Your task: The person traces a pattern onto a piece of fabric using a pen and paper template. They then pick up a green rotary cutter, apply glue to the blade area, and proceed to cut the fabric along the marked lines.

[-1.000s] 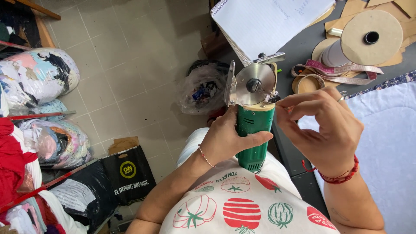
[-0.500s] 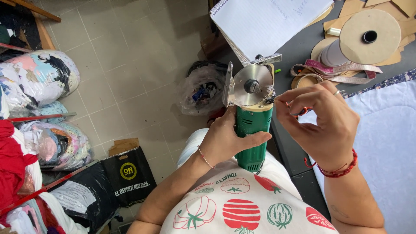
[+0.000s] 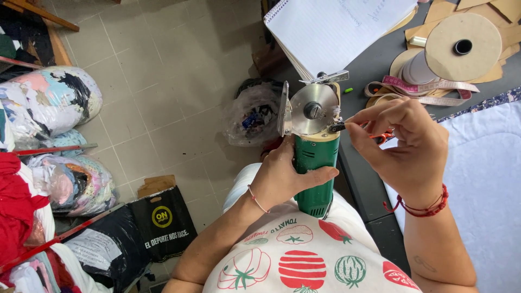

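My left hand point(image 3: 287, 176) grips the green body of a handheld rotary cutter point(image 3: 315, 157), held upright over my lap. Its round silver blade point(image 3: 313, 109) faces up, with a metal guard on its left side. My right hand point(image 3: 404, 146) pinches a small dark tool point(image 3: 337, 127) whose tip touches the blade's right edge. A red cord bracelet sits on my right wrist and a thin one on my left.
A dark table point(image 3: 374, 65) to the right carries a spiral notebook point(image 3: 336, 30), a cardboard spool point(image 3: 461, 46), a measuring tape point(image 3: 423, 87) and white fabric point(image 3: 483, 179). On the tiled floor lie bags of fabric scraps point(image 3: 49, 103), a clear plastic bag point(image 3: 255, 116) and a black bag point(image 3: 163, 220).
The cutter has tilted slightly and its blade now shows more fully. My right hand's fingers shifted from above the blade to its right edge, holding the small tool there.
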